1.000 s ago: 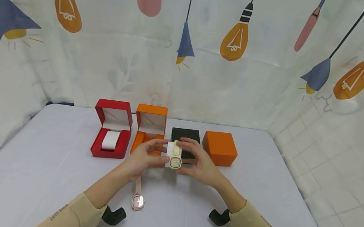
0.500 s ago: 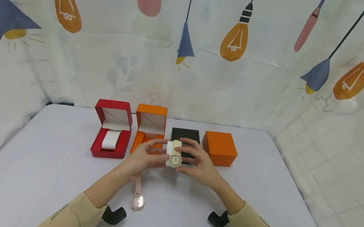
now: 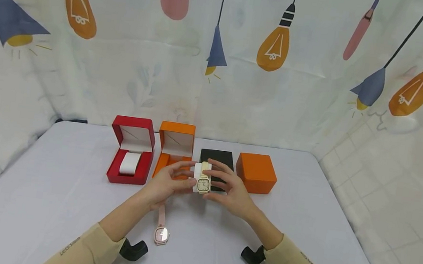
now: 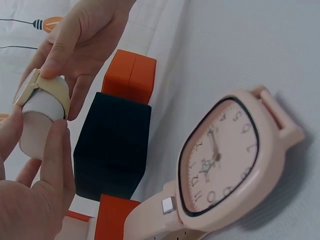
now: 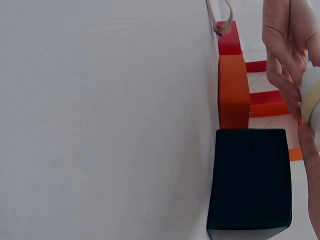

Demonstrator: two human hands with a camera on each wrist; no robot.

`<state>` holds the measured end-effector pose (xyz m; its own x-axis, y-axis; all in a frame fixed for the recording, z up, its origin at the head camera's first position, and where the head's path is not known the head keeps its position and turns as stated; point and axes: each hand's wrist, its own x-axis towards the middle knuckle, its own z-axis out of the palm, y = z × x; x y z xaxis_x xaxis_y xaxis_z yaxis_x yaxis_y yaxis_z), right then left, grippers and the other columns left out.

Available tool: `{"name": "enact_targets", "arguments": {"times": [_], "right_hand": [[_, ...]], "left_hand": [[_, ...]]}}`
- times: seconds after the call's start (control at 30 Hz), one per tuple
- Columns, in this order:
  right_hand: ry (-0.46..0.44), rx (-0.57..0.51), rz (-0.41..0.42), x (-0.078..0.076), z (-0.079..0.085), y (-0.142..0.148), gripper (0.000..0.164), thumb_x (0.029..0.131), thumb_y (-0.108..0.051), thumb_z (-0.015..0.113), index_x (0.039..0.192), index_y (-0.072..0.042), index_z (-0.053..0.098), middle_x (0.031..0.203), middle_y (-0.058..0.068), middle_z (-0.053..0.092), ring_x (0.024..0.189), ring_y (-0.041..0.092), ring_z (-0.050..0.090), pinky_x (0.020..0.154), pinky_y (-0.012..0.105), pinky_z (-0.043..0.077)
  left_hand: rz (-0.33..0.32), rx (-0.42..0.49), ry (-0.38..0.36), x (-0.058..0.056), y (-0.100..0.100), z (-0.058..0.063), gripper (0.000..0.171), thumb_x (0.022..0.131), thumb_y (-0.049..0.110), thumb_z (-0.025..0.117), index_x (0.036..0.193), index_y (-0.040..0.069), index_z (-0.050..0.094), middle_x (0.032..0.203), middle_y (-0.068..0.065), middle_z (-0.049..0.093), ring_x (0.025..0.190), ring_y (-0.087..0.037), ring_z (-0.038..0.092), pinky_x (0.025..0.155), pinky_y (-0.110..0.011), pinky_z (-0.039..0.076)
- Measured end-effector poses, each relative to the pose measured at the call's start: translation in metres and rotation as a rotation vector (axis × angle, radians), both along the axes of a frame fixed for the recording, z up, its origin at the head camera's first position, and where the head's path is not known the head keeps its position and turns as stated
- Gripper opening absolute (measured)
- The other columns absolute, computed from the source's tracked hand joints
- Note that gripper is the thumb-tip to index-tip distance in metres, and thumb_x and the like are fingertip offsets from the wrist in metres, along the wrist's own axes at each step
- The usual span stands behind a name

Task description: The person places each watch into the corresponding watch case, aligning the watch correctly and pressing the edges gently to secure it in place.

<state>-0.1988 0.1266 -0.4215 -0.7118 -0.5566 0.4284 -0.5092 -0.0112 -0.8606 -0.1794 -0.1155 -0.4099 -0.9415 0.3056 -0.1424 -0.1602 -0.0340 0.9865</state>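
In the head view, both hands meet over the far middle of the table around a white watch cushion [image 3: 197, 174]. A cream watch [image 3: 203, 184] with a squarish face is wrapped round that cushion. My left hand [image 3: 166, 184] grips the cushion from the left side. The fingers of my right hand [image 3: 236, 193] hold the watch and its strap from the right. In the left wrist view, the right thumb presses on the cream strap [image 4: 55, 90]. A pink watch [image 3: 161, 234] lies face up on the table near my left forearm.
An opened red box [image 3: 109, 174] with a white cushion [image 3: 129, 163] inside stands at the back left. Beside it is an opened orange box [image 3: 178, 128]. A black box [image 3: 217, 155] and a shut orange box [image 3: 256, 173] stand to the right, behind the hands.
Both hands have shifted very slightly away from the body with the watch and cushion. The right forearm has drawn a little to the left. The boxes and pink watch stay put.
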Motion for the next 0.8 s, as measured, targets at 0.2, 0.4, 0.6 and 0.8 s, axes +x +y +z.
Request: {"name": "enact_targets", "arguments": {"times": [0.2, 0.4, 0.6, 0.8], "right_hand": [[-0.015, 0.018, -0.013, -0.0002, 0.0008, -0.0014, 0.059, 0.083, 0.009, 0.08, 0.138, -0.003, 0.062, 0.16, 0.021, 0.032, 0.142, 0.031, 0.039, 0.103, 0.045, 0.051], [-0.042, 0.003, -0.01, -0.001, 0.001, -0.0024, 0.062, 0.082, 0.013, 0.079, 0.139, -0.001, 0.059, 0.162, 0.018, 0.031, 0.144, 0.032, 0.036, 0.103, 0.048, 0.05], [-0.067, -0.007, -0.015, -0.0029, -0.0002, -0.003, 0.059, 0.084, 0.009, 0.079, 0.139, -0.004, 0.06, 0.16, 0.02, 0.031, 0.143, 0.029, 0.037, 0.102, 0.045, 0.052], [-0.092, -0.019, -0.023, -0.003, 0.0012, -0.0031, 0.058, 0.083, 0.009, 0.08, 0.137, -0.003, 0.062, 0.159, 0.022, 0.033, 0.14, 0.029, 0.042, 0.098, 0.047, 0.054]], "left_hand": [[0.006, 0.002, 0.015, -0.0004, 0.0003, -0.0002, 0.062, 0.096, 0.016, 0.075, 0.152, 0.017, 0.048, 0.139, -0.017, 0.054, 0.121, -0.031, 0.055, 0.093, -0.035, 0.057], [0.01, 0.011, 0.03, -0.0001, 0.0005, 0.0006, 0.061, 0.096, 0.015, 0.075, 0.151, 0.016, 0.049, 0.138, -0.017, 0.054, 0.119, -0.031, 0.057, 0.092, -0.035, 0.057], [0.019, 0.019, 0.027, -0.0004, 0.0009, 0.0006, 0.061, 0.096, 0.014, 0.075, 0.151, 0.017, 0.049, 0.138, -0.016, 0.053, 0.12, -0.031, 0.057, 0.092, -0.035, 0.057], [0.033, 0.022, 0.017, -0.0004, 0.0018, 0.0013, 0.061, 0.094, 0.015, 0.077, 0.149, 0.02, 0.051, 0.138, -0.015, 0.053, 0.124, -0.031, 0.053, 0.092, -0.036, 0.057]]}}
